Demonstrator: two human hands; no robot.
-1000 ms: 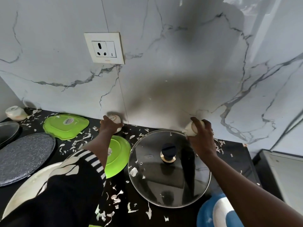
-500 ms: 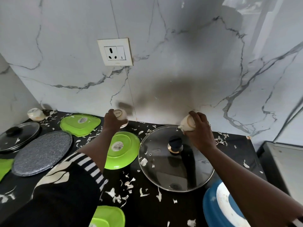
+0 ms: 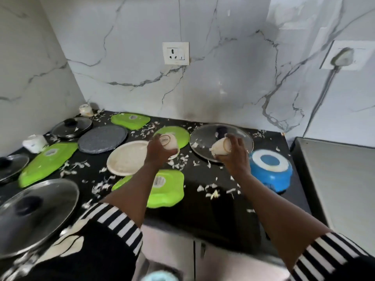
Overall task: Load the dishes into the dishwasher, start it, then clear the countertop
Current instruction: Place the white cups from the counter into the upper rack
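Fingers curled: left hand grips cream cup, printed base showing; right hand grips second cup, tilted.

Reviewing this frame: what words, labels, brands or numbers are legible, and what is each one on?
No text is legible.
Round stamp on the base of the cream cup in the left hand: too blurred to read.
Second cream cup in the right hand: no print shows.
Sticker on the nearest green plate: print too small.
Stickers on the far green plate and the left green plate: blurred.
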